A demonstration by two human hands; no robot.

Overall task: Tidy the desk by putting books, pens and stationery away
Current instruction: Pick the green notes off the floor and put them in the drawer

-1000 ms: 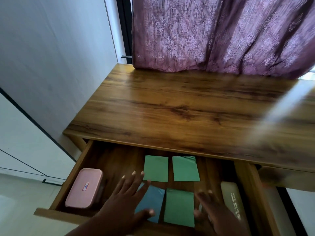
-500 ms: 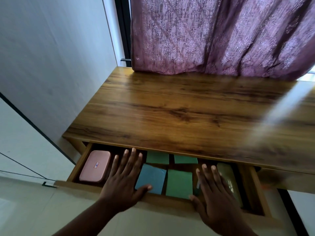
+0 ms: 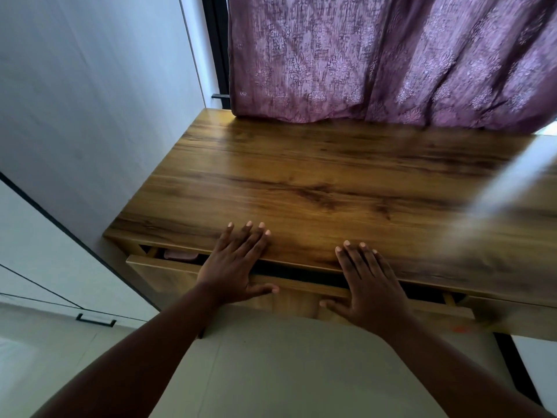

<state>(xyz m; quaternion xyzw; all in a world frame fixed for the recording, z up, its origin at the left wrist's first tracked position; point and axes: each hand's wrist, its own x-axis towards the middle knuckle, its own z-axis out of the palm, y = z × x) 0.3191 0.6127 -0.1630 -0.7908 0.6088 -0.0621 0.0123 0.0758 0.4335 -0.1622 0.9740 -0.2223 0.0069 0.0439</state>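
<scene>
The wooden desk (image 3: pixel 331 182) fills the middle of the head view. Its drawer (image 3: pixel 162 274) sticks out only a narrow gap below the front edge. A sliver of the pink case (image 3: pixel 180 255) shows inside at the left; the paper pads are hidden. My left hand (image 3: pixel 235 263) lies flat, fingers spread, with the palm on the drawer front and the fingertips over the desk edge. My right hand (image 3: pixel 369 286) lies flat the same way further right. Neither hand holds anything.
A purple curtain (image 3: pixel 391 55) hangs down onto the back of the desk. A white wall (image 3: pixel 90 86) runs along the left side, with a white cabinet and its black handle (image 3: pixel 95 320) at lower left. Pale floor (image 3: pixel 271 372) lies below the drawer.
The drawer has slid in from wide open to almost shut, hiding the green and blue pads and most of the pink case. Both hands moved forward with the drawer front.
</scene>
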